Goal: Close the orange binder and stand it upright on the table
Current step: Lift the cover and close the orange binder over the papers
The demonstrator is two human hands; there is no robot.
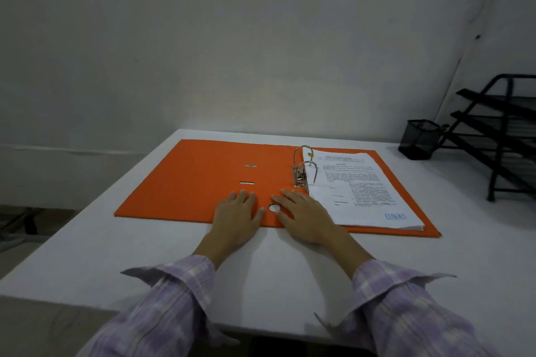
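The orange binder (197, 180) lies open and flat on the white table (261, 275). Its left cover is spread out to the left. A stack of printed papers (359, 191) sits on the right half, threaded on the metal ring arches (304, 164). My left hand (236, 219) rests flat on the binder's near edge, fingers apart. My right hand (304, 216) lies flat beside it, just right of the round spine hole (274, 207), touching the papers' left edge. Neither hand holds anything.
A black mesh pen cup (419, 139) and a black tiered wire tray rack (501, 133) stand at the back right of the table. A white wall runs behind. The table's left edge drops off to the floor.
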